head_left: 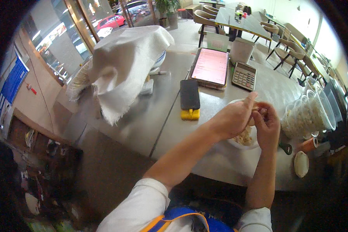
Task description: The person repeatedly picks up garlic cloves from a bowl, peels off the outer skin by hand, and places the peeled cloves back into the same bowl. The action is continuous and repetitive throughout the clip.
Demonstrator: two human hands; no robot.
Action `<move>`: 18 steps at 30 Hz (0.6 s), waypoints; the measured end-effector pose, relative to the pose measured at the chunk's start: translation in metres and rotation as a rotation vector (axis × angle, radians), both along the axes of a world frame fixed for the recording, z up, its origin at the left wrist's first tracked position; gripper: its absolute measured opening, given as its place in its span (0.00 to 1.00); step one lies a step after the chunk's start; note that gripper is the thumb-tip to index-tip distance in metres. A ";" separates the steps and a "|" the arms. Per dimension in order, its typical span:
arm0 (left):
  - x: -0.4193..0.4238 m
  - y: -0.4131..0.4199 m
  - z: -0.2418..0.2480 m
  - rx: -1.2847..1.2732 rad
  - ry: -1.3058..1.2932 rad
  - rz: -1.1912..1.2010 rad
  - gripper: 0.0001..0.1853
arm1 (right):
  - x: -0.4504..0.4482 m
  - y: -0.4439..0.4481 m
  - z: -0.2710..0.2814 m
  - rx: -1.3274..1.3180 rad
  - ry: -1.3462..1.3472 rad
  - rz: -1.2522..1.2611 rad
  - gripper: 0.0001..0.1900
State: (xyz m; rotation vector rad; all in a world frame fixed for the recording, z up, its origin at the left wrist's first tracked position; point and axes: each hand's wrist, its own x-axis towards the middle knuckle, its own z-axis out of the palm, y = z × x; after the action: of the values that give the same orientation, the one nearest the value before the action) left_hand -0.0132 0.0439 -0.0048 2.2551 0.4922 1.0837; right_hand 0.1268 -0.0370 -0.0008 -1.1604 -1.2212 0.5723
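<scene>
Over a white bowl (250, 147) on the metal counter, my left hand (233, 119) and my right hand (268, 124) meet at the fingertips. A small piece (255, 108) appears pinched between them, mostly hidden by the fingers, so its kind is unclear. Pale brown bits of food (244, 137) lie in the bowl, whose far side is partly covered by my left hand. To the right of my right hand, a row of clear plastic containers (307, 116) lies on its side, with pale contents showing through.
A black phone (190, 94) with a yellow case or device (190, 114), a lit tablet (210, 66) and a calculator (244, 76) lie beyond my hands. A white cloth (124, 63) drapes a bulky thing at left. A dark handle (286, 148) and a pale oval object (301, 164) sit at right.
</scene>
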 end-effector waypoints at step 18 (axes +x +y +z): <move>0.006 -0.005 -0.013 0.091 0.086 0.028 0.16 | 0.007 -0.002 -0.007 -0.181 0.113 0.061 0.11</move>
State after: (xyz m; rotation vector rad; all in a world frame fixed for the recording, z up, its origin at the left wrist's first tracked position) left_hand -0.0068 0.0393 -0.0177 2.3889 0.5206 1.0453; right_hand 0.1341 -0.0390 -0.0078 -1.2271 -1.1287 0.7970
